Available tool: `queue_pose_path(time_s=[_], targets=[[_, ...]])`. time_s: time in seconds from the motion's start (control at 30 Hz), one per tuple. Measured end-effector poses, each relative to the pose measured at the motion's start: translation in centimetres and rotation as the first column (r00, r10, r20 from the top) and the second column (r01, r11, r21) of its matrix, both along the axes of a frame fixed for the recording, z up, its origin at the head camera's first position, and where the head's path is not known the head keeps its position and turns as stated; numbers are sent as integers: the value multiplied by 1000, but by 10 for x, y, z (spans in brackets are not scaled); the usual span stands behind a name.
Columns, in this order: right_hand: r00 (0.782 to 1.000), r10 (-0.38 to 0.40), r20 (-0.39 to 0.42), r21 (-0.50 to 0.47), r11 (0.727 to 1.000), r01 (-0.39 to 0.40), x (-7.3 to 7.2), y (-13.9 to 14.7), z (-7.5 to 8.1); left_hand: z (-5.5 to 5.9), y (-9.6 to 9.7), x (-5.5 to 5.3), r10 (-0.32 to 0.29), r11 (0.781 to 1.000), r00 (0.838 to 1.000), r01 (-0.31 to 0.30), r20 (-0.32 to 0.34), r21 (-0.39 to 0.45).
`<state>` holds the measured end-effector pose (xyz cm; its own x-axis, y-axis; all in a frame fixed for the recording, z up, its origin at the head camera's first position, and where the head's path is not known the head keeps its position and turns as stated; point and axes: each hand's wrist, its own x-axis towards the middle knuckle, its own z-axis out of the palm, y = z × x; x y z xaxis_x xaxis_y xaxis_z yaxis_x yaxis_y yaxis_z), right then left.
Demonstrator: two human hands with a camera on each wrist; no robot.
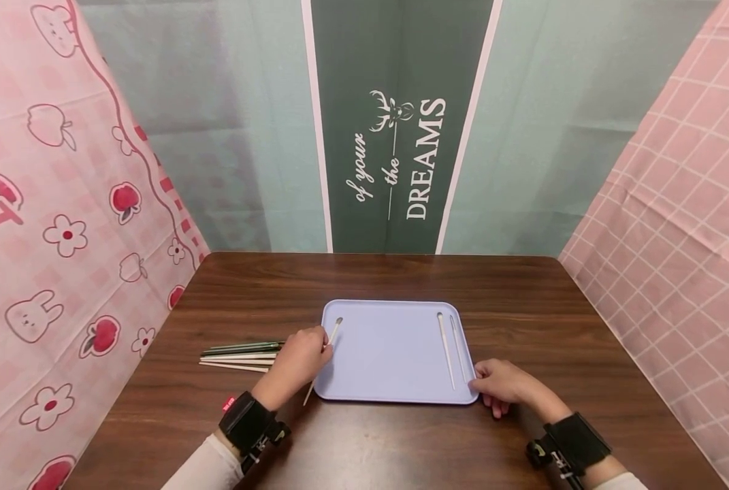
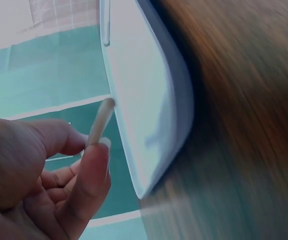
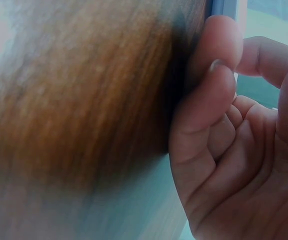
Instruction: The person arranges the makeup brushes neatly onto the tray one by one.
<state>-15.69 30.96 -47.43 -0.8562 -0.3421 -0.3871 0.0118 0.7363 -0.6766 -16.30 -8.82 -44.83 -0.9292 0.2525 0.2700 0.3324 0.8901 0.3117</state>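
My left hand (image 1: 301, 355) is at the left edge of a pale lilac tray (image 1: 389, 350). Between thumb and finger it pinches a slim pale stick (image 1: 335, 330) with a dark tip, which slants across the tray's left rim. In the left wrist view the brownish end of this stick (image 2: 102, 120) points away from the fingers. My right hand (image 1: 500, 384) grips the tray's near right corner, thumb and fingers at the rim. Two slim sticks lie on the tray's right side: a white one with a dark tip (image 1: 446, 350) and a thinner one (image 1: 459, 347).
Left of the tray lies a bundle of several green and white sticks (image 1: 238, 356), partly hidden behind my left hand. The dark wooden table (image 1: 266, 286) ends at green curtains (image 1: 217, 136), with pink cloth (image 1: 658, 204) on both sides.
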Motion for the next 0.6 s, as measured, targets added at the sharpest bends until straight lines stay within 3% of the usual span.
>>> queue_pose_path(time_s=[0.13, 0.37, 0.6], targets=[[1000, 2, 4, -2, 1000, -2, -1, 0, 0, -1, 8, -3, 25, 1000, 1000, -25, 5, -2], [1000, 0, 12, -10, 1000, 0, -2, 0, 0, 3, 22, -8, 47, 999, 996, -49, 81, 17], [1000, 8, 12, -13, 1000, -8, -2, 1, -1, 5, 39, -12, 29, 999, 995, -32, 93, 35]])
